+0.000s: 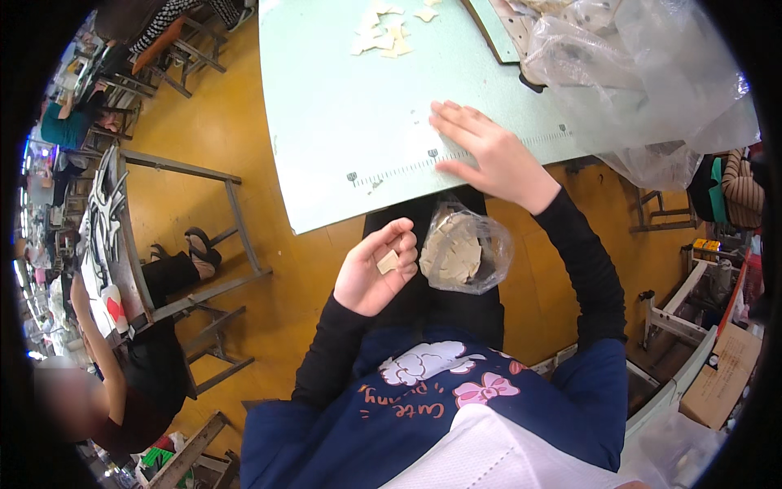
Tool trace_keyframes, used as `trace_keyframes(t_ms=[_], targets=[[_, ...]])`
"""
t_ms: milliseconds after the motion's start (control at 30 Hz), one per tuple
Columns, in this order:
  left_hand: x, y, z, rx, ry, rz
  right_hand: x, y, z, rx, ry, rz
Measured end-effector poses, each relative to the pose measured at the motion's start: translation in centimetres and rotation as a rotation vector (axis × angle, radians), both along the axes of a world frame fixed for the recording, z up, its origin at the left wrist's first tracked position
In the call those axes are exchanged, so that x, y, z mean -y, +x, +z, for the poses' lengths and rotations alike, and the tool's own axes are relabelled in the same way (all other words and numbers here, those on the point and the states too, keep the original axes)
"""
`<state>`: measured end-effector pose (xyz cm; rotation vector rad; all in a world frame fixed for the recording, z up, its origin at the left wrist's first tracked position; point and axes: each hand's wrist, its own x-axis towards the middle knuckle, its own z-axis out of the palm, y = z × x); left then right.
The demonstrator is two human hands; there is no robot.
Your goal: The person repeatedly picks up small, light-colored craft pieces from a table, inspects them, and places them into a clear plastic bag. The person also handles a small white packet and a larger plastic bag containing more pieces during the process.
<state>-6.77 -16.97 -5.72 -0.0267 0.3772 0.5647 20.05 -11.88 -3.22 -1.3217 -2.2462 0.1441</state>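
Observation:
My left hand [377, 269] is palm up above my lap with its fingers curled over a small flat beige piece [388, 262]. Fingers outstretched, my right hand [482, 151] is over the near edge of the pale green table [326, 114], by the printed ruler marks; I see nothing in it. Between my knees sits a clear plastic bag [494, 259] holding many beige pieces [453, 249]. More small cream pieces [380, 34] lie loose at the far side of the tabletop.
Crumpled clear plastic sheeting [619, 49] covers the table's far right. A co-worker [147, 391] sits at a bench on the left, with dark strips [106, 200] on it. Metal-framed stools stand about. A cardboard box [722, 376] is at lower right.

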Motion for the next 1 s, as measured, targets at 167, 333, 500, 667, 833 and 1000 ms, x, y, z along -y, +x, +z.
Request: trace_keyframes(t_ms=[167,333,500,667,833,1000], targets=[[0.1,0.6,-1.0,0.031,-0.185,-0.001,4.1,1.9,0.5,0.092,-0.014,0.147],[0.4,1.5,-0.7,0.038,-0.152,-0.032,5.0,3.4,-0.5,0.075,0.279,0.143],[0.5,1.2,-0.2,0.014,-0.111,-0.021,7.2,2.8,-0.3,-0.171,0.167,0.108],[0.0,0.3,-0.2,0.030,-0.054,0.012,11.2,0.9,-0.2,-0.458,-0.398,0.186],[-0.3,0.7,-0.4,0.059,-0.055,0.005,10.6,0.3,-0.1,-0.394,-0.291,0.163],[-0.1,1.0,-0.1,0.034,-0.118,-0.041,6.8,0.7,3.0,-0.344,-0.075,-0.025]])
